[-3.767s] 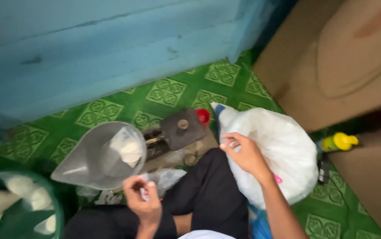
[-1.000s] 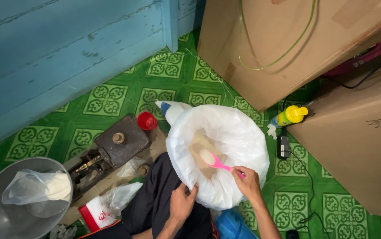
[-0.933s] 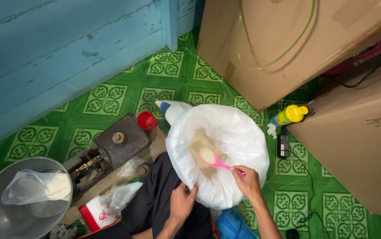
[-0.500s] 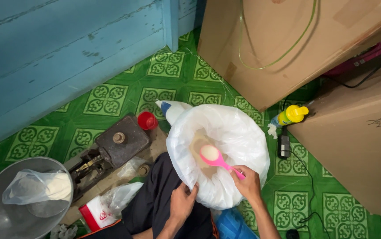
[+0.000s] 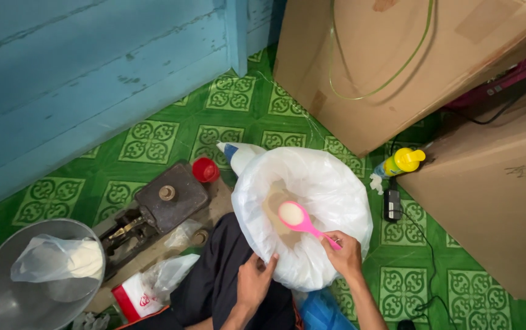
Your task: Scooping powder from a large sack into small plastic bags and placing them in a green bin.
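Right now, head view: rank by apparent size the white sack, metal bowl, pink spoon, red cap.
1. white sack
2. metal bowl, partly cut off by the frame, so unsure against the sack
3. pink spoon
4. red cap, close to the spoon

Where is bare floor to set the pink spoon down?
Open green patterned tiles lie between the blue wooden wall and the dark metal scale. It is crowded by the white plastic sack, the yellow-capped bottle and the brown cardboard boxes.
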